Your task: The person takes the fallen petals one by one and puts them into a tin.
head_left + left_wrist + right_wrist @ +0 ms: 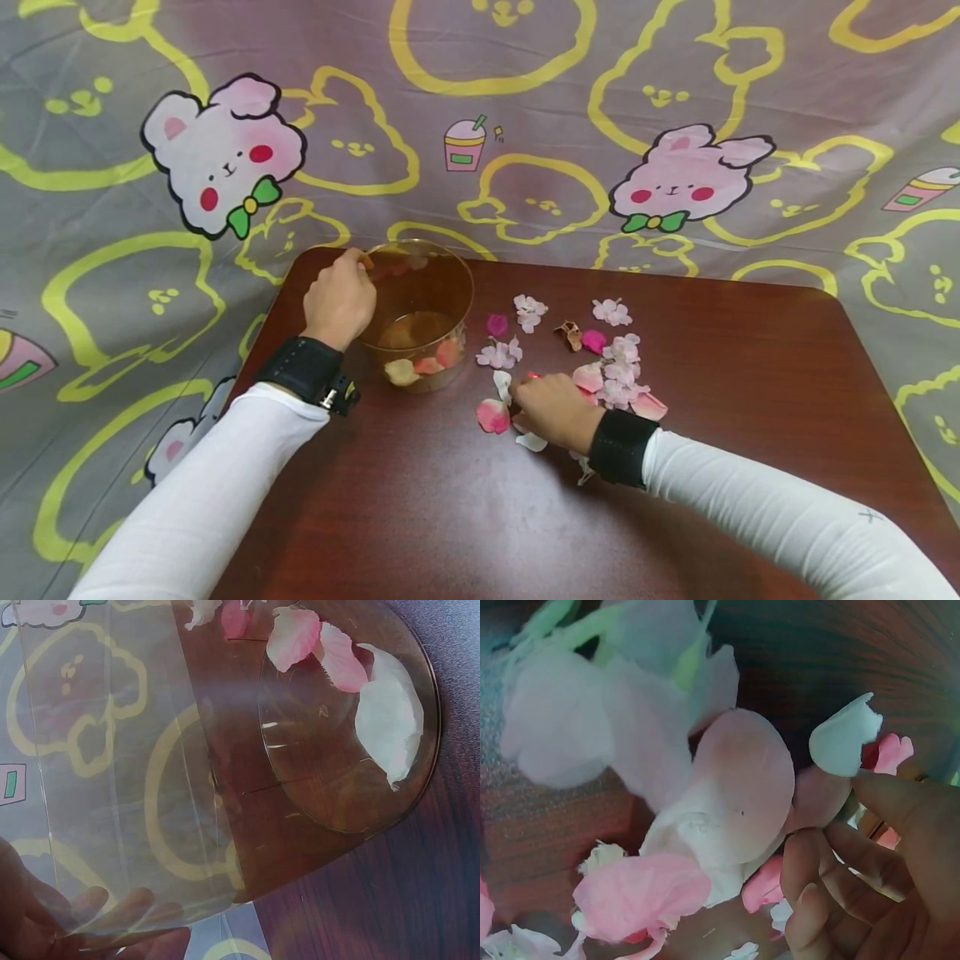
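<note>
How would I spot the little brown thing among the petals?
Start at the dark wooden table and the clear tub that the left hand holds. Right of it lie loose petals. At their far edge lies the curled brown scrap, the only piece neither pink nor white.

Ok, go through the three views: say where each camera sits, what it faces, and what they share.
Head: worn on the head, looks forward and down at the table; shows both sleeves, left hand and right hand.
Left wrist: beside the clear tub, faces its wall and the petals inside; fingertips show.
Right wrist: just above the loose petals; curled fingers show.
Shared: head and left wrist both show the tub; head and right wrist both show the petals.
</note>
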Demonstrator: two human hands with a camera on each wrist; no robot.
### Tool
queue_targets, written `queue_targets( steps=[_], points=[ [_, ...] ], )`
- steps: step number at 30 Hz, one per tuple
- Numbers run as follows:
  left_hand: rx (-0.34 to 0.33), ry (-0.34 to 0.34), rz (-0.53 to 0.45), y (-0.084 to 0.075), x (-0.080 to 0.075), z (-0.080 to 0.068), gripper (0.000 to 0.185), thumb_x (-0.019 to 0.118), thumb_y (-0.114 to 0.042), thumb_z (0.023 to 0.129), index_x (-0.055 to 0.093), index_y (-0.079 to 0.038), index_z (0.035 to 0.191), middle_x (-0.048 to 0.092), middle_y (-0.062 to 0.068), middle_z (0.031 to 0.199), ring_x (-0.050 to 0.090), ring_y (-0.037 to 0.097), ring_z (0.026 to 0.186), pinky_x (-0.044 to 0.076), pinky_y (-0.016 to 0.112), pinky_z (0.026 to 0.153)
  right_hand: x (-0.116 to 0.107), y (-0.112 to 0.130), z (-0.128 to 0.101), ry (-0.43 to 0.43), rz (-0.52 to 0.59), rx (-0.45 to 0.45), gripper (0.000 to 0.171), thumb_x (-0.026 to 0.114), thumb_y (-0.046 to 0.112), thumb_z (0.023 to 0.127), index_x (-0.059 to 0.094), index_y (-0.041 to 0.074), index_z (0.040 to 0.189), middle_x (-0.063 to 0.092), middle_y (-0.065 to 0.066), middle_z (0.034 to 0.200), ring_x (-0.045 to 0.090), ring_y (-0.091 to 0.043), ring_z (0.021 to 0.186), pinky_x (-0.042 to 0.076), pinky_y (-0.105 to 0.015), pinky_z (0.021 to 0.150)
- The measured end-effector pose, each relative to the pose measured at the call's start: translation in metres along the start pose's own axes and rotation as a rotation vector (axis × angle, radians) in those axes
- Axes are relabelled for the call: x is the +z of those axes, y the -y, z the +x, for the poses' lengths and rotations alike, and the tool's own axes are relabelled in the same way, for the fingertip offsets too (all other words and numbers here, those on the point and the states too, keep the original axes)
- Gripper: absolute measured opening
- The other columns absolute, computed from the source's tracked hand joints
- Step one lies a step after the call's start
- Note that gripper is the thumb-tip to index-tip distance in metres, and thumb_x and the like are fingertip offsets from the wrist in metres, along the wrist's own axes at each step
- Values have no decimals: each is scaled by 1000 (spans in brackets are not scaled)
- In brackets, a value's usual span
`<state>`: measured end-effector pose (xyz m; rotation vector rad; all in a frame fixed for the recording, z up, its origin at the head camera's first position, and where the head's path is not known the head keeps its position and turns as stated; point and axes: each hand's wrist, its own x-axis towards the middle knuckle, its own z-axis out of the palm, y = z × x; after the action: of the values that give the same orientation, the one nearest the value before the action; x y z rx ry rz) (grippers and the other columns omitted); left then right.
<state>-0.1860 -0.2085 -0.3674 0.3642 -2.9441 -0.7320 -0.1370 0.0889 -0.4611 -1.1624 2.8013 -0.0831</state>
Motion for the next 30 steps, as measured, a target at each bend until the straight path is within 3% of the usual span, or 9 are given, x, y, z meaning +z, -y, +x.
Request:
queue_targets(
  steps=[6,19,25,30],
  points=[
    [-2,0,-3,0,-1,0,38,30,-21,108,59,-7,128,67,26,126,64,50,110,49,62,86,4,1,1,-4,0,-17,13,76,22,88,67,13,85,68,-1,77,65,-23,66,53,-41,58],
    [2,-1,1,2,1,0,38,29,-21,108,58,-7,128,67,26,125,65,51,109,50,62,85,5,6,3,-52,-15,-49,10,73,11,89,67,14,83,65,1,70,63,-21,62,51,-38,53],
    [10,-9,2,2,2,0,38,30,-21,108,59,-7,127,67,26,125,65,51,110,50,63,86,1,4,5,-75,9,-23,14,69,8,91,66,15,79,59,1,61,53,-16,53,38,-31,48],
    [9,-6,-2,0,1,-1,38,30,-20,108,59,-6,127,67,26,126,64,50,111,50,62,87,-10,1,9,-86,81,-1,22,67,6,90,60,15,71,45,5,57,39,-13,52,26,-27,50]
  ],
)
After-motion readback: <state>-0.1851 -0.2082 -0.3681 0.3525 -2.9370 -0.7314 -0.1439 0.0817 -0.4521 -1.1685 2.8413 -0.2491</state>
